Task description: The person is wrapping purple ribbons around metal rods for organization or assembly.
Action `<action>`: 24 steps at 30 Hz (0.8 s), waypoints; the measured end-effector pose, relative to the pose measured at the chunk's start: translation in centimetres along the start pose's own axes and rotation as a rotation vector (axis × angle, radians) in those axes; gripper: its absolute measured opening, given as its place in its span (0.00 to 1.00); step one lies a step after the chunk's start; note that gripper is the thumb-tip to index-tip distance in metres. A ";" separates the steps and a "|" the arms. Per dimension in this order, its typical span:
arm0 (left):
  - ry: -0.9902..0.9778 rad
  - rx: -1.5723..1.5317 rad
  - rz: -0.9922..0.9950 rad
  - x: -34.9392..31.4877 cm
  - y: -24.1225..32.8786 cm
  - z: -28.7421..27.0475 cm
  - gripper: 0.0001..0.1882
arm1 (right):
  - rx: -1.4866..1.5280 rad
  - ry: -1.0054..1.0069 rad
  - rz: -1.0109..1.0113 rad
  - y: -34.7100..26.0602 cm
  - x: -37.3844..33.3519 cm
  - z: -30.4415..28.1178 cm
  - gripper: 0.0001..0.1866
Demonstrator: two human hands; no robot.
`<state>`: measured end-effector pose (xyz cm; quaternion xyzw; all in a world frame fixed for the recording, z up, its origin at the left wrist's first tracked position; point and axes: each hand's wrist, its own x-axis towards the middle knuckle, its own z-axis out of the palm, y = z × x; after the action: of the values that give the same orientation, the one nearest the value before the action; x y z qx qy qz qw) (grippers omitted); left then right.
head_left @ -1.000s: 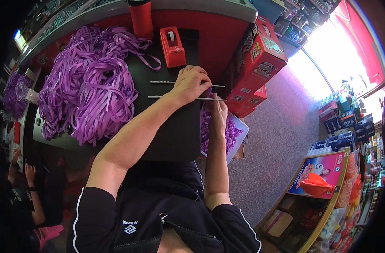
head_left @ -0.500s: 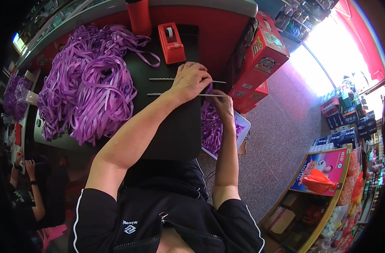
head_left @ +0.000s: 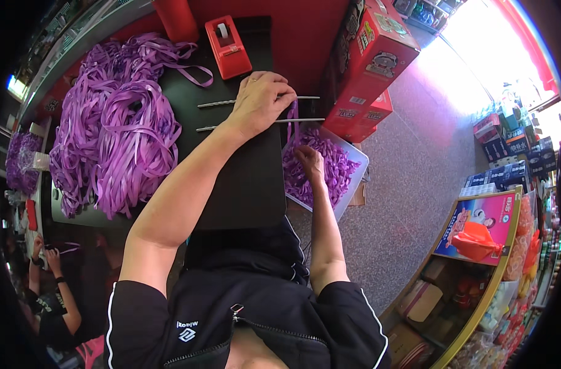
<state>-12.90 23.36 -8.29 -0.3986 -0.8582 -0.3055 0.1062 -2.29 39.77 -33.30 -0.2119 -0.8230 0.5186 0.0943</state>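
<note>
I'm on the purple ribbon (head_left: 294, 130), a strand hanging between my two grips, past the lower rod (head_left: 205, 129). My right hand (head_left: 309, 163) seems to have its fingertips pinched together on the lower end; my left hand (head_left: 262, 101) curls over the upper rod (head_left: 216, 104), and I can't tell what its hidden fingers clasp. Step in hand, I'd judge: drawing this strand straight. Next calls for a gentle pull, rods undisturbed. Below the right grip, the tub (head_left: 361, 166) of purple pieces (head_left: 339, 161); left of the left grip, the ribbon heap (head_left: 136, 129); just beyond it, the red tape dispenser (head_left: 232, 58).
</note>
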 end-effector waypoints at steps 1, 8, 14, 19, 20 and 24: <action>-0.002 0.002 -0.003 0.0 0.0 -0.1 0.12 | 0.037 0.002 0.003 0.5 -0.2 0.7 0.15; -0.014 0.013 0.002 0.1 0.2 -0.2 0.12 | 0.242 -0.002 0.113 2.6 -2.0 4.3 0.12; 0.011 0.020 0.037 0.0 -0.3 -0.2 0.11 | 0.594 -0.004 0.308 2.9 -2.7 5.3 0.10; -0.003 0.009 0.036 0.5 0.4 0.0 0.11 | 0.171 0.197 0.025 3.2 -2.5 5.1 0.09; -0.007 0.005 0.026 0.4 0.3 -0.1 0.11 | 0.197 0.186 0.028 2.9 -2.7 5.2 0.08; -0.021 0.011 0.023 0.4 0.1 0.0 0.12 | 0.131 0.223 -0.062 2.8 -3.3 4.7 0.08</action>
<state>-13.06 23.70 -8.10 -0.4111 -0.8563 -0.2952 0.1029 -0.40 35.48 -37.69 -0.2360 -0.7779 0.5413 0.2149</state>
